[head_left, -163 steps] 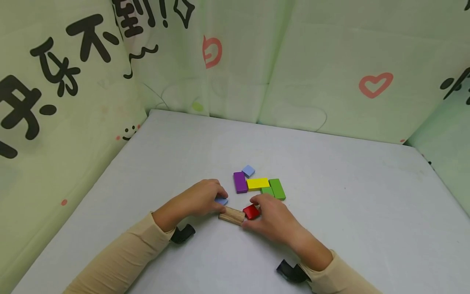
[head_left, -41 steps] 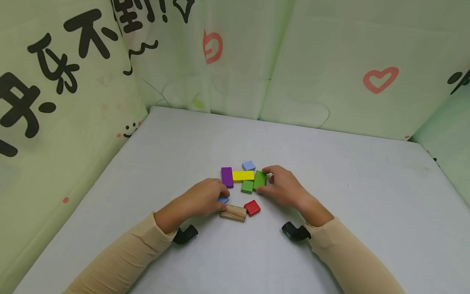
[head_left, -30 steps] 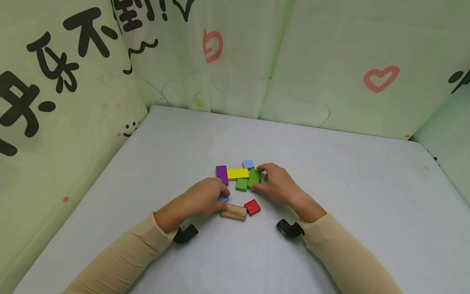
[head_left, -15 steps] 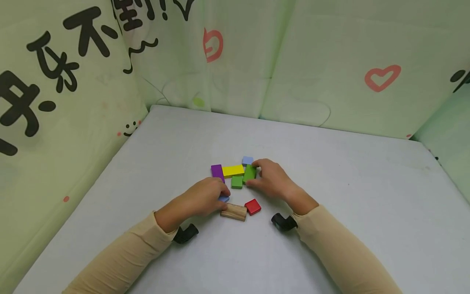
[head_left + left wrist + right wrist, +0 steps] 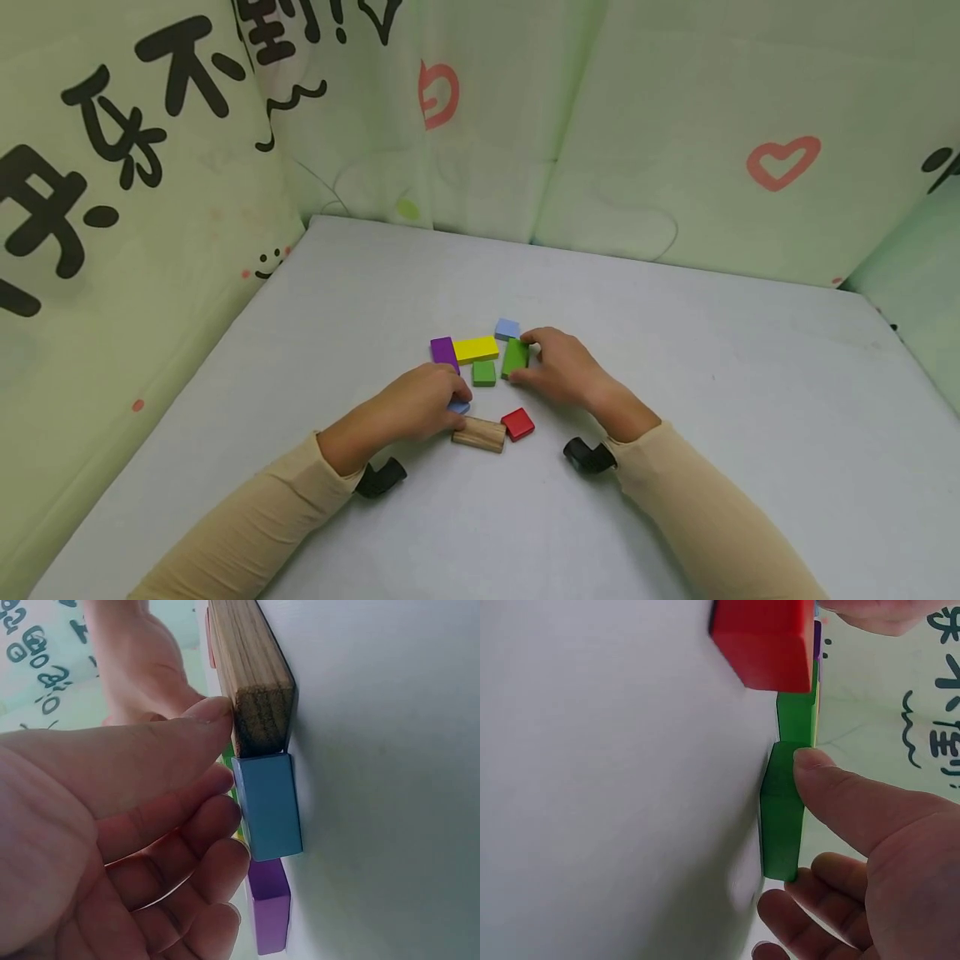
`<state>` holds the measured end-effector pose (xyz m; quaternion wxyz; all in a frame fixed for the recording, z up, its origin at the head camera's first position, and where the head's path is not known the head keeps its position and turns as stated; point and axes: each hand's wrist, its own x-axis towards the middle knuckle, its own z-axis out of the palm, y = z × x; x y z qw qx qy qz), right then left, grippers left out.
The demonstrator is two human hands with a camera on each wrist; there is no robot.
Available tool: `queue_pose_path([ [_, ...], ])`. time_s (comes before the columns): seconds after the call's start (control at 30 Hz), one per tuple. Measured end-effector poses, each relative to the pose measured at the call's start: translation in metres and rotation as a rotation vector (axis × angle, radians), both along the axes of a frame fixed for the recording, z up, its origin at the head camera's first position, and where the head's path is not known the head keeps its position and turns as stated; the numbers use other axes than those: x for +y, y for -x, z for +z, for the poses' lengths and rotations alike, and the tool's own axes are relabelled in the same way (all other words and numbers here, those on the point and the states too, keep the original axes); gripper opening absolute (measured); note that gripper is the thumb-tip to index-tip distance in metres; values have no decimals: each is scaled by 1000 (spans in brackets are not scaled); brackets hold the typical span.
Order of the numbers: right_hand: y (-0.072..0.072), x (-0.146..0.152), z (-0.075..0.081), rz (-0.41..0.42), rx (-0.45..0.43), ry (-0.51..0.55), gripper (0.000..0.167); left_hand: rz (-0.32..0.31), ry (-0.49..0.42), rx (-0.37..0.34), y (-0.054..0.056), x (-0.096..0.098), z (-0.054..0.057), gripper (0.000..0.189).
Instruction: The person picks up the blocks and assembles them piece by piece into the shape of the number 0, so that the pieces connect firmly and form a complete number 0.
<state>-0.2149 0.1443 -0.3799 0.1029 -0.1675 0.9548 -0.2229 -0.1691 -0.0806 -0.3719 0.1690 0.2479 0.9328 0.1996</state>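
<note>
My right hand pinches a long green block by its two ends, thumb at the near end. The block lies flat, apart from the yellow block and small green block to its left. My left hand holds a light-blue block, mostly covered in the head view. Its thumb rests against the end of a wooden block, and its curled fingertips are at the blue block's side. A purple block touches the yellow one, partly behind my left hand.
A red block sits against the right end of the wooden block. Another light-blue block lies behind the long green one. The white tabletop runs back to printed curtains on several sides.
My right hand first pushed the purple, yellow and green blocks leftward together. Since half a second ago it has drawn the long green block slightly right, opening a gap. The left hand stays put.
</note>
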Motion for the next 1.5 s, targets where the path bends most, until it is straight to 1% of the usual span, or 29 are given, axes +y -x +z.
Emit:
queue_pose_path([
  [0.27, -8, 14, -1, -13, -18, -1, 61, 2, -15, 10, -1, -1, 0, 32],
  [0.53, -16, 21, -3, 7, -2, 7, 61, 5, -8, 9, -2, 0, 0, 32],
  [0.9, -25, 24, -4, 19, 9, 21, 60, 7, -4, 14, -2, 0, 1, 32],
  [1.1, -30, 23, -5, 26, 10, 18, 61, 3, -7, 16, -2, -1, -1, 32],
  [1.5, -37, 26, -7, 57, 46, 31, 58, -1, 2, 17, -2, 0, 0, 33],
])
